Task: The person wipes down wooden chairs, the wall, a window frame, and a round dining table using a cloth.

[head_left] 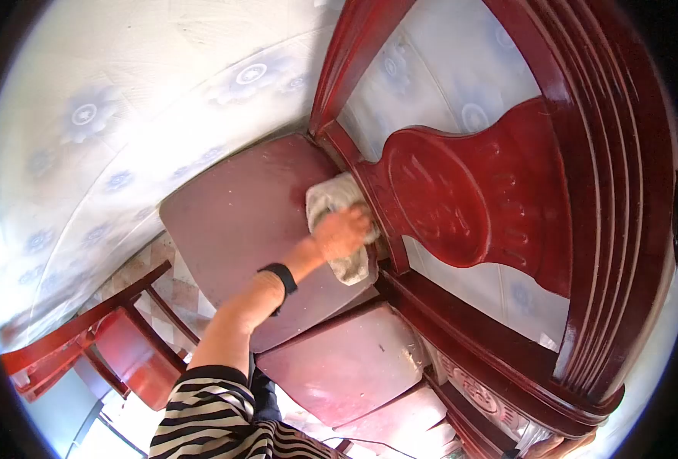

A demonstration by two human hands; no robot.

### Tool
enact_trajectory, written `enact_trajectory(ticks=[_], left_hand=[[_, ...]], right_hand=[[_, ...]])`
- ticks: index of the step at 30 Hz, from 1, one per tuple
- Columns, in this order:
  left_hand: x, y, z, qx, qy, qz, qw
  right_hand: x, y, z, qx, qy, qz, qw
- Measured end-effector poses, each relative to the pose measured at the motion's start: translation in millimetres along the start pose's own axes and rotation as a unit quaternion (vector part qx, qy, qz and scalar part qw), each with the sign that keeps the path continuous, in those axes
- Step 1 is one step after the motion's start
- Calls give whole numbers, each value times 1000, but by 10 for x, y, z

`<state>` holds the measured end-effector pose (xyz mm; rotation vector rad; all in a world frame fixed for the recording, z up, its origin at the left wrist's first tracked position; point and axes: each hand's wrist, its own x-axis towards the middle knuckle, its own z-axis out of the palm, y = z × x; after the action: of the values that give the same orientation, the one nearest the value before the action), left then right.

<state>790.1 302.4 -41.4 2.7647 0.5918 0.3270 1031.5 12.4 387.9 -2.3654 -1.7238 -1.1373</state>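
Note:
My left hand, with a black band on its wrist, presses a crumpled pale cloth onto the rear edge of a brown chair seat. The cloth touches the foot of the carved red wooden chair back. At the bottom right edge, part of my right hand shows, its fingers curled against the end of the chair back's top rail; most of that hand is out of frame.
A second brown seat stands just below the first, with another beyond it. A red wooden chair is at the lower left over a tiled floor. A pale wall with blue flower prints runs behind the seat.

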Motion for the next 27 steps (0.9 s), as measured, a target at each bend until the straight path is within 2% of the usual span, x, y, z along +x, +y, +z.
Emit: enact_trajectory(ticks=[1,3,5,6,8,9,11,12,14,15,17,19,21,22,24,25,27], left_hand=[[73,-168,-88,27,-80,-25,996],[184,-512,-204,106,-81,-95,987],[144,-876,-230,182,-42,-95,978],[223,-927,-253,181,-42,-95,978],[362,-909,-303,94,-22,-179,979],[403,-855,-270,91,-22,-179,979],[480,-714,-233,136,-25,-253,958],[481,-693,-288,143,-21,-250,957],[442,-624,-294,185,-95,-225,952],[432,-570,-200,187,-92,-220,953],[352,-410,9,123,-98,-184,970],[309,58,-56,103,-114,-134,979],[272,491,93,5,-196,-106,975],[197,617,186,4,-195,-105,975],[110,746,341,-76,3,-39,996],[119,698,371,-77,5,-41,996],[139,453,370,-74,-43,53,995]], right_hand=[[31,-12,8,-4,-3,-6,1000],[61,-24,-14,-11,-7,-12,1000],[68,-80,-58,-1,-42,10,999],[96,-134,-68,-11,-49,14,999],[37,-100,-24,-30,-28,6,999],[21,-87,-15,-48,-4,-2,999],[87,-119,-40,-48,-11,-4,999],[80,-136,-48,-41,-9,2,999],[27,-79,-31,-22,-15,16,1000],[19,-53,-50,-8,-26,22,999],[-14,-16,-80,-10,-19,24,999],[-192,171,-76,66,-70,57,994],[-154,137,-93,51,-92,55,993],[-135,107,-61,67,-84,55,993],[-146,107,-74,70,-81,55,993],[-137,111,-88,69,-81,51,993],[-147,129,-92,31,-81,47,995]])
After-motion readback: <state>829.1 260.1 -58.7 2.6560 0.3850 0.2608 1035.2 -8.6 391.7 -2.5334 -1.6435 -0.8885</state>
